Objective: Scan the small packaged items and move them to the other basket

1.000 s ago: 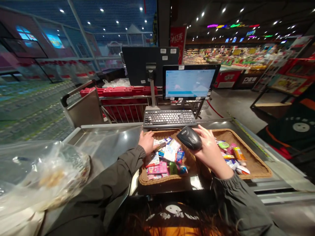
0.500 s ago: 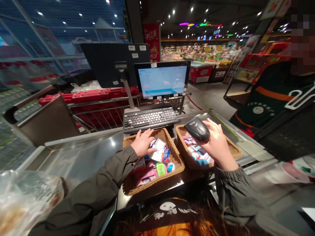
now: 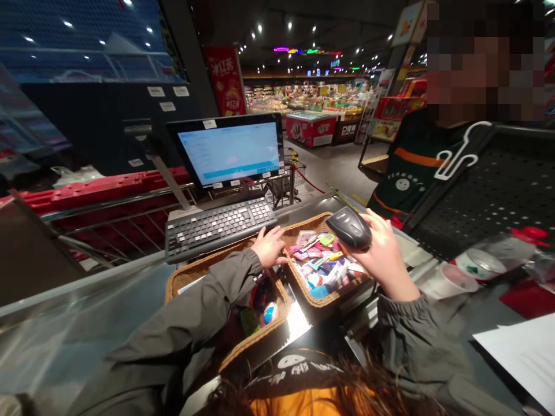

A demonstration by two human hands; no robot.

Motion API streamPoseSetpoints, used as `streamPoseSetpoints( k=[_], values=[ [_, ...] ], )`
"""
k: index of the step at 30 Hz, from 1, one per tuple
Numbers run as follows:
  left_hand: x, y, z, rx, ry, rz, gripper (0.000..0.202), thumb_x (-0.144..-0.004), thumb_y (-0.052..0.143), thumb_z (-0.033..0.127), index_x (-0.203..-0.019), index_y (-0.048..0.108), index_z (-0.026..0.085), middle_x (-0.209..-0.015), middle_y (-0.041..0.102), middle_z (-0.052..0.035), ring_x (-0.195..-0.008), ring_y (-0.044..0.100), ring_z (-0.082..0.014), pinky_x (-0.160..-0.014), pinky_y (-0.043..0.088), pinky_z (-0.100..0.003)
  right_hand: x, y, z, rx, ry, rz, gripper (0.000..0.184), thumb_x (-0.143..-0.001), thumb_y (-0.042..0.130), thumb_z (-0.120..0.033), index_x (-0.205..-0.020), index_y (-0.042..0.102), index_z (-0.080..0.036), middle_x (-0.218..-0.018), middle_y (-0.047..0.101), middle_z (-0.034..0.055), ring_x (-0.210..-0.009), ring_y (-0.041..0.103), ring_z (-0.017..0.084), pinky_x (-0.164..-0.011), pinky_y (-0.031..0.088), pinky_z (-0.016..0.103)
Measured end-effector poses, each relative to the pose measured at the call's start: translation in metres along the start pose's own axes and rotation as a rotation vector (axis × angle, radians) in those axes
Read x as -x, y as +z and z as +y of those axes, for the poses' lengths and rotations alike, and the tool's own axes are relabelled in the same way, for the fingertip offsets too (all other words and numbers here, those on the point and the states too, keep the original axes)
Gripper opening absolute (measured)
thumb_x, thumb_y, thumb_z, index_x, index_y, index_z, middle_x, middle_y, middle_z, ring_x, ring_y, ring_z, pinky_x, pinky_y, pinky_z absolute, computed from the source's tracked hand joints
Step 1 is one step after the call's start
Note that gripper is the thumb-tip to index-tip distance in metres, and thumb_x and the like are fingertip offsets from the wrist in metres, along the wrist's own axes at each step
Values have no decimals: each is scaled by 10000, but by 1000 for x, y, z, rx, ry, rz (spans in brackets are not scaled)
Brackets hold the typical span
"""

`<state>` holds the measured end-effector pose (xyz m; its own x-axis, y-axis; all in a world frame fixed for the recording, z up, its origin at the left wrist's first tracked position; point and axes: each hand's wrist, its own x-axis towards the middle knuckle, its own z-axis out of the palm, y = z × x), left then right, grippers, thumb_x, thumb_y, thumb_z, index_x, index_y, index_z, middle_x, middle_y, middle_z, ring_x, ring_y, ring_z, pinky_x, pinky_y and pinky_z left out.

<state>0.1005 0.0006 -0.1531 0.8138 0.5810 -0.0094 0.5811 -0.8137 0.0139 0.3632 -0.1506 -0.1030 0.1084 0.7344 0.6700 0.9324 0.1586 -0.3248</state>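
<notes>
My right hand (image 3: 381, 254) grips a black handheld barcode scanner (image 3: 349, 227), held above the right wicker basket (image 3: 313, 304) full of small colourful packets. My left hand (image 3: 269, 245) lies with fingers stretched out on the rims where the left wicker basket (image 3: 191, 271) meets the right one, just in front of the black keyboard (image 3: 217, 226). It holds nothing that I can see. My left sleeve hides much of the left basket's contents. A lit monitor (image 3: 229, 150) stands behind the keyboard.
A person in a dark top with an orange stripe (image 3: 411, 167) stands at the right, behind a black perforated rack (image 3: 489, 190). A paper cup (image 3: 446, 278) and white sheet (image 3: 524, 352) lie at right. Red crates (image 3: 87, 193) and metal rails (image 3: 108, 231) are behind the steel counter (image 3: 87, 323).
My view has swung to the right, so the plastic bag at left is gone and the person at right shows more. My left hand moved from the left basket's packets to the baskets' rims.
</notes>
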Motion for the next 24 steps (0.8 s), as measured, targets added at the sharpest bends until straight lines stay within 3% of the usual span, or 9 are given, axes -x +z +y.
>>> streamPoseSetpoints(
  k=[3,7,13,18,24],
  values=[
    [-35,14,14,-1,30,-14,412,-810,683,518,-1055,727,189,-1487,462,-184,-1439,308,-384,-1137,183,-692,-4,-1,15,-2,15,6,329,-778,661,-460,-993,681,-211,-1223,643,143,-1335,455,393,-1115,268,656],
    [-76,48,30,9,-22,-63,319,-818,668,452,-1032,744,229,-1435,533,-136,-1446,293,-361,-1167,121,-662,-12,2,33,-11,14,-6,332,-753,682,-430,-1003,677,-211,-1233,637,146,-1335,454,397,-1117,263,659],
    [-109,99,44,8,-121,-107,322,-886,537,266,-1141,712,175,-1407,550,-191,-1440,301,-379,-1136,158,-695,-21,5,57,-21,30,-39,367,-747,686,-416,-1053,664,-216,-1266,618,149,-1353,435,396,-1127,254,662],
    [-127,113,56,-25,-59,-73,345,-868,494,175,-1130,720,180,-1436,529,-166,-1445,290,-361,-1176,80,-672,-28,13,69,-50,35,-51,340,-747,674,-403,-1038,657,-228,-1264,620,140,-1357,434,396,-1135,217,681],
    [-150,120,64,-27,111,-18,346,-936,421,176,-1115,717,175,-1387,577,-135,-1460,293,-257,-1249,45,-494,-36,24,73,-87,16,-76,308,-756,665,-364,-1025,656,-215,-1266,620,154,-1354,440,398,-1115,240,692]
  ],
)
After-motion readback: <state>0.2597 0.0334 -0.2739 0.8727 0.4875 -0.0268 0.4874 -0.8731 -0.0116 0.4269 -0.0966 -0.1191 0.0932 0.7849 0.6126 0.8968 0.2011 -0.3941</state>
